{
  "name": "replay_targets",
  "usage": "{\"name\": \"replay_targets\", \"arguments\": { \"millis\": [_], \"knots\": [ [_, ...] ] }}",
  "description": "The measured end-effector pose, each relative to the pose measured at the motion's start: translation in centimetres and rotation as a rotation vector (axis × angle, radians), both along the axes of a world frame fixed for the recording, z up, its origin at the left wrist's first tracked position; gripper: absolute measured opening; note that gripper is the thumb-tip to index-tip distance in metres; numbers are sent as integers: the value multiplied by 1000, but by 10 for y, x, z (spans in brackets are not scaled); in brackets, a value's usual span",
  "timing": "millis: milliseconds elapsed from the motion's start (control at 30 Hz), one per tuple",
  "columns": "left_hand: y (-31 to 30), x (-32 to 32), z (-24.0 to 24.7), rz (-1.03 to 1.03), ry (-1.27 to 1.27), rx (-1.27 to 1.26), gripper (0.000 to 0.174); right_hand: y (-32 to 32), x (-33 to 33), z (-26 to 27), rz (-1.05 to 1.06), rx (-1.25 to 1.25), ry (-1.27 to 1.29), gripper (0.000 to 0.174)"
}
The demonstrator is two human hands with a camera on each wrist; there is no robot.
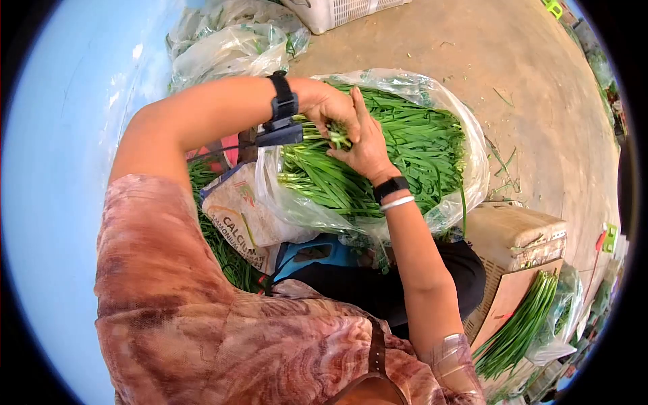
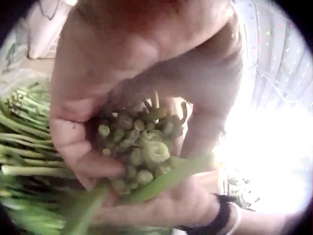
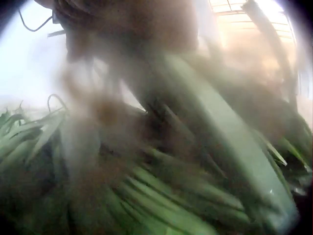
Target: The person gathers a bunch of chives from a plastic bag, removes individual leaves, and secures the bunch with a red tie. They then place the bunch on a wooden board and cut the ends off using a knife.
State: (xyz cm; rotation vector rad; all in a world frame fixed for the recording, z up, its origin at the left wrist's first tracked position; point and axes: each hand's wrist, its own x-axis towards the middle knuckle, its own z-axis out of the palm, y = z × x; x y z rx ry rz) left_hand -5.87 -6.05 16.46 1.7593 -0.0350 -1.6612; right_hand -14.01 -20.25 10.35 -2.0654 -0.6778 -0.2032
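In the head view, a bunch of garlic chives is held up between both hands, cut stem ends toward the wearer. My left hand curls its fingers round the stems from above. The left wrist view shows the round cut ends packed inside that grip, with a loose leaf crossing in front. From the other side my right hand holds the bunch between thumb and fingers, index finger stretched upward. Blurred green leaves hang under it in the right wrist view. Below lie more garlic chives in a plastic-lined container.
Clear plastic rims the container. A printed sack lies at its left. At right stand a taped carton and another bundle of green leaves. A white crate and plastic bags sit behind.
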Motion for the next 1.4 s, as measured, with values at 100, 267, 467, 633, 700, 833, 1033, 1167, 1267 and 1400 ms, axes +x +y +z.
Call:
{"name": "replay_targets", "arguments": {
  "millis": [100, 267, 467, 633, 700, 833, 1033, 1167, 1267, 1400],
  "knots": [
    [-5, -24, 20, 49, -126, -137, 43, -7, -12, -5, -65, -31, 70, 116],
    [-2, -2, 53, -400, -515, -28, 64, -18, -20, -11, -88, -156, 95, 79],
    [33, -23, -44, -537, -946, 64, 61, -19, -28, -3, -77, -63, 59, 56],
    [39, -74, -103, -293, -1071, 9, 68, -35, -35, 16, -139, 59, 44, 44],
    [30, -91, -73, -319, -1057, 166, 69, -46, -37, 20, -181, 187, 144, 43],
    [19, -104, -63, -383, -1116, 267, 68, -90, -49, 76, -379, 573, 183, 35],
    [21, -99, -70, -377, -1083, 237, 73, -217, -91, 182, -468, 904, -37, 49],
    [28, -80, -89, -473, -1045, 239, 82, -273, -133, 215, -731, 891, 49, 48],
    [15, -76, -50, -600, -1052, 396, 95, -247, -150, 217, -635, 833, -49, 40],
    [-47, -75, 70, -232, -1242, -243, 93, -255, -162, 221, -865, 659, -35, 41]
  ]
}}
